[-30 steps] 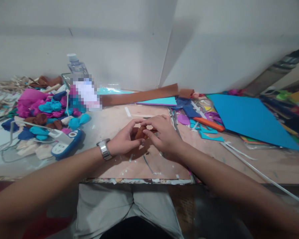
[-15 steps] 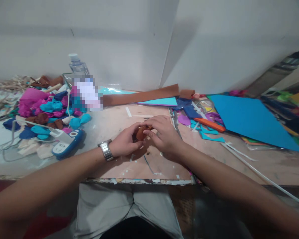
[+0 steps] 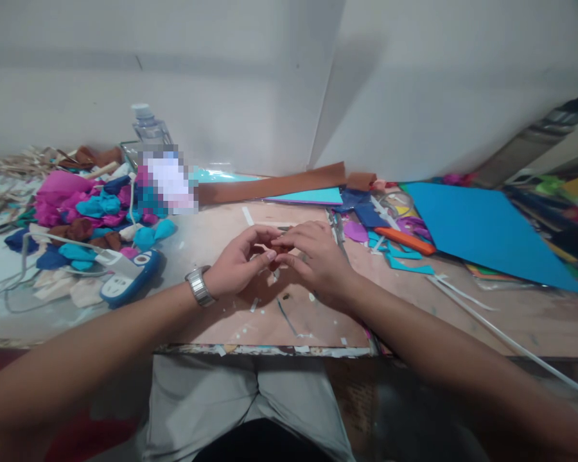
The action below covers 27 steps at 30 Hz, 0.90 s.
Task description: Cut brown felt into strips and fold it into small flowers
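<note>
My left hand [image 3: 237, 262], with a metal watch on its wrist, is curled above the pinkish board [image 3: 318, 314]. Its thumb and fingertips meet those of my right hand [image 3: 320, 260] around a small brown crumpled piece [image 3: 284, 249], apparently crepe paper. Most of the piece is hidden by my fingers, so its shape is hard to make out. Both hands are closed, pinching at it. Below them, small white scraps and a thin dark strand [image 3: 287, 316] lie on the board.
To the left sit a heap of coloured crepe paper bundles [image 3: 84, 199], a blue power strip [image 3: 131, 279] with cables, and a clear bottle [image 3: 151, 128]. A brown strip [image 3: 279, 184] lies along the wall. On the right are an orange cutter [image 3: 404, 240] and a blue sheet [image 3: 491, 231].
My left hand has shifted slightly left and its fingers have turned. The brown piece, clearly seen before between my hands, is now mostly covered by my fingers.
</note>
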Tool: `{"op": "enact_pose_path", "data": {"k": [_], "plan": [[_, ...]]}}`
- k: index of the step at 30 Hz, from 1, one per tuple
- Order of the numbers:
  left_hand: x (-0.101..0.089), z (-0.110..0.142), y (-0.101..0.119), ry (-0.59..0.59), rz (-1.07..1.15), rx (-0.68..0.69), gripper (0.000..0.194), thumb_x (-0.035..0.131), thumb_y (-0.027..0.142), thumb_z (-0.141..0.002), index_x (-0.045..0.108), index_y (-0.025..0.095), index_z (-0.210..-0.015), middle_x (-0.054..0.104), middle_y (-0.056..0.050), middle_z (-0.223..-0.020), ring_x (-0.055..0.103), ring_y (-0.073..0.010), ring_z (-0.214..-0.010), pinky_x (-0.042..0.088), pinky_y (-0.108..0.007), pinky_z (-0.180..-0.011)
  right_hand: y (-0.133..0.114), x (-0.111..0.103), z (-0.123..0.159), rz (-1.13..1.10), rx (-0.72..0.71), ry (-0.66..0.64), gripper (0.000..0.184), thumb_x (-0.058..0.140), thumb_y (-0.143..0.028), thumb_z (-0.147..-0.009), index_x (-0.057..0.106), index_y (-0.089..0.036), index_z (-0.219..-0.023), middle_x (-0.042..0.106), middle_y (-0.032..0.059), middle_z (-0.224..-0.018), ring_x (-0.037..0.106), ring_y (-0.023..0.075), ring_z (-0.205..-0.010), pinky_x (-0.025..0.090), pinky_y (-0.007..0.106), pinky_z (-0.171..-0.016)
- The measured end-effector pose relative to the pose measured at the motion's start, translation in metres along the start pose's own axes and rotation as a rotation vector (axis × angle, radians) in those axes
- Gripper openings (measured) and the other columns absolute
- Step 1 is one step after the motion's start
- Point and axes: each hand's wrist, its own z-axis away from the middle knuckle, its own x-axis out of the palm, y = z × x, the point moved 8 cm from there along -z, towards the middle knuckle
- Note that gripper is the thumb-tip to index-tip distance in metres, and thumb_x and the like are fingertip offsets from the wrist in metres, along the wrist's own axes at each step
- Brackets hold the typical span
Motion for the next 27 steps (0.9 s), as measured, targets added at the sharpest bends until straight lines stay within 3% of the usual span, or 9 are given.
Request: {"op": "enact_pose_path", "data": {"k": [9, 16, 19, 27], "plan": [[-0.0039, 0.0003, -0.0048, 0.045, 0.042, -0.008, 0.028, 0.071, 0.037, -0.096, 0.062, 0.019, -0.116, 0.067, -0.008, -0.112, 0.068, -0.0182, -0.097, 0.057, -0.031, -0.084, 0.0047, 0.0007, -0.0009, -0.05, -0.039, 0.024, 0.035, 0.061, -0.057, -0.1, 0.073, -0.023, -0.105, 0.074, 0.0047, -0.095, 0.064, 0.0247, -0.096, 0.035, 0.044, -0.096], [-0.0079, -0.0014, -0.0007, 0.082, 0.072, 0.036, 0.024, 0.071, 0.036, -0.097, 0.066, 0.018, -0.111, 0.069, -0.007, -0.11, 0.068, -0.0176, -0.102, 0.055, -0.03, -0.09, 0.0014, -0.004, 0.0007, -0.081, -0.009, 0.075, 0.014, 0.07, -0.032, -0.098, 0.069, -0.024, -0.11, 0.076, 0.0036, -0.1, 0.066, 0.024, -0.097, 0.039, 0.043, -0.095], [-0.0083, -0.0017, -0.0012, 0.085, 0.086, 0.035, 0.024, 0.071, 0.036, -0.097, 0.066, 0.018, -0.111, 0.069, -0.007, -0.109, 0.068, -0.0176, -0.102, 0.055, -0.03, -0.092, 0.0017, -0.0047, 0.001, -0.078, 0.007, 0.083, 0.01, 0.069, -0.029, -0.098, 0.069, -0.024, -0.106, 0.076, 0.0037, -0.099, 0.067, 0.0239, -0.096, 0.039, 0.043, -0.094], [-0.0064, -0.0025, -0.005, 0.067, 0.135, -0.005, 0.03, 0.073, 0.038, -0.096, 0.061, 0.02, -0.116, 0.072, -0.007, -0.108, 0.071, -0.019, -0.101, 0.056, -0.032, -0.088, -0.001, -0.0014, -0.0006, -0.083, -0.014, 0.031, 0.022, 0.064, -0.031, -0.101, 0.071, -0.025, -0.122, 0.071, 0.0048, -0.097, 0.065, 0.0235, -0.096, 0.041, 0.043, -0.093]]}}
